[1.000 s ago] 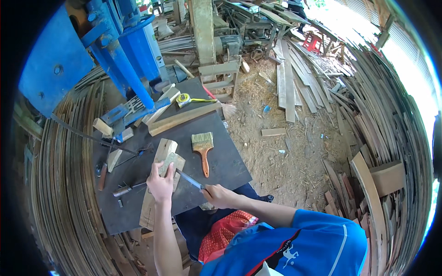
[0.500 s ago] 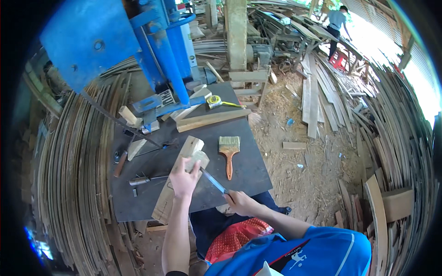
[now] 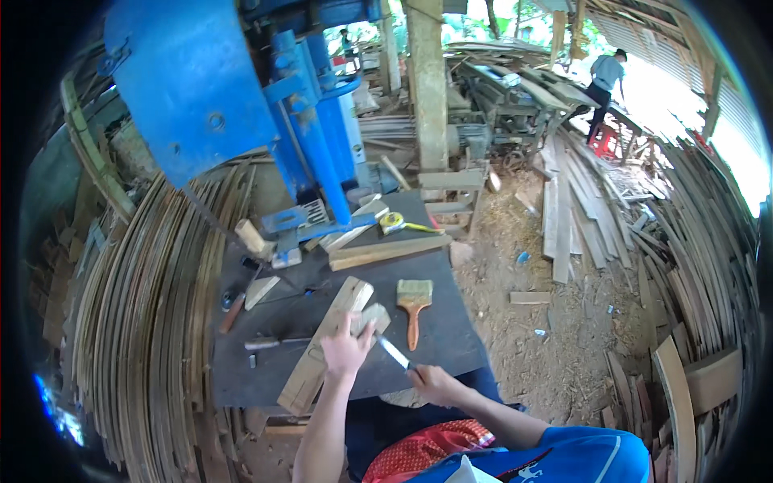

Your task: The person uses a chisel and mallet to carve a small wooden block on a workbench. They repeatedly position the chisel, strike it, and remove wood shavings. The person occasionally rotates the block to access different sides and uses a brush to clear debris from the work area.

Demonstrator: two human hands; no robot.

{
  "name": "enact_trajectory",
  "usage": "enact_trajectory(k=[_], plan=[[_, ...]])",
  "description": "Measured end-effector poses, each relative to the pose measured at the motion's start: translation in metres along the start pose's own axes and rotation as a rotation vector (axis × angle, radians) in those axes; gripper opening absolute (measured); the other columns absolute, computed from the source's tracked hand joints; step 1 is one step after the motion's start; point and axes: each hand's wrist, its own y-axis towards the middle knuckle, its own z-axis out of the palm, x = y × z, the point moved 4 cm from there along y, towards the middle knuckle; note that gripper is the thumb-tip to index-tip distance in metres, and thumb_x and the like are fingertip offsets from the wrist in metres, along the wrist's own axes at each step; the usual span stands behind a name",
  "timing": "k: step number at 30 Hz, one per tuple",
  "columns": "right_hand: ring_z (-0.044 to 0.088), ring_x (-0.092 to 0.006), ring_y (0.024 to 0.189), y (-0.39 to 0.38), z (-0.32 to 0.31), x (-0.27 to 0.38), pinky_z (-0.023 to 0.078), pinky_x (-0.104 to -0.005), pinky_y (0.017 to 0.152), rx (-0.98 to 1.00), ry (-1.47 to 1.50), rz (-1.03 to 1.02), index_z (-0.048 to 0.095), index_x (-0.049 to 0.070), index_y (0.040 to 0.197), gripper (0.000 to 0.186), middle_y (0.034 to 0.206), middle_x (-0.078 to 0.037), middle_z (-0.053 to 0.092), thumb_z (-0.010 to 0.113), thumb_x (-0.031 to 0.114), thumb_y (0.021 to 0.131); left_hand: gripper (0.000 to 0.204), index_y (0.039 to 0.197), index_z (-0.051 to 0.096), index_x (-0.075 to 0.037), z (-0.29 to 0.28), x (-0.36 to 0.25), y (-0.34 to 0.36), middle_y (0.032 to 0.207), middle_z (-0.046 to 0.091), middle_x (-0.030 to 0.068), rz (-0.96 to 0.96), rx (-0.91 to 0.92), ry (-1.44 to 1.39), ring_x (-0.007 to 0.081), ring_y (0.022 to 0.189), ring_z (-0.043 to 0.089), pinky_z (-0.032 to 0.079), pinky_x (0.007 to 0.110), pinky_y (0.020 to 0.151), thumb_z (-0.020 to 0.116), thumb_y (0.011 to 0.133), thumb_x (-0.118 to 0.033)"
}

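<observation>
We saw 2 hands at work near the middle of the frame. The left hand (image 3: 345, 352) was clamped on a small wood block (image 3: 374, 319), with its fingers and thumb on it. The block sat just below the middle of the frame, over the right edge of a long board (image 3: 306, 378). To the right of it, the right hand (image 3: 437, 385) was wrapped around the handle of a knife (image 3: 393, 352). Its blade pointed up and left, right by the block, but we could not tell if they touched. All this was over a dark table (image 3: 447, 354). A wide brush (image 3: 414, 312) lay on it, right of the block. Higher up was a yellow tape measure (image 3: 392, 223), with some tape out of its case. A big blue machine (image 3: 189, 88) filled the upper left of the frame. In the upper right, we saw 1 person (image 3: 605, 76) by a red stool (image 3: 603, 143).
</observation>
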Motion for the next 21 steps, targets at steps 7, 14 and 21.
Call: enact_trajectory(k=[7,14,21], plan=[[0.066,-0.0492,0.08,0.048,-0.015,0.009,0.05,-0.0559,0.071,0.035,0.058,-0.061,0.06,-0.006,0.089,0.036,0.079,-0.031,0.064,0.05,0.026,0.101,0.027,0.093,0.065,-0.016,0.009,-0.02,-0.008,0.065,0.067,0.0092,0.018,-0.079,0.021,0.0315,0.053,0.066,0.051,0.04,0.047,0.079,0.084,-0.037],[0.064,-0.0508,0.08,0.042,-0.001,0.007,0.049,-0.0572,0.07,-0.027,0.073,-0.102,0.059,-0.005,0.088,0.035,0.078,-0.032,0.063,0.051,0.026,0.101,0.024,0.091,0.067,-0.016,-0.004,-0.02,-0.005,0.07,0.07,0.0059,0.115,-0.17,0.031,0.0289,0.059,0.069,0.053,0.04,0.052,0.078,0.084,-0.036],[0.065,-0.0509,0.078,0.061,-0.004,0.01,0.05,-0.056,0.068,-0.003,0.082,-0.066,0.061,-0.007,0.087,0.037,0.077,-0.033,0.063,0.051,0.026,0.1,0.022,0.094,0.067,-0.017,-0.002,-0.013,0.003,0.073,0.072,0.0053,0.087,-0.076,-0.002,0.0279,0.059,0.069,0.053,0.038,0.051,0.077,0.085,-0.035]])
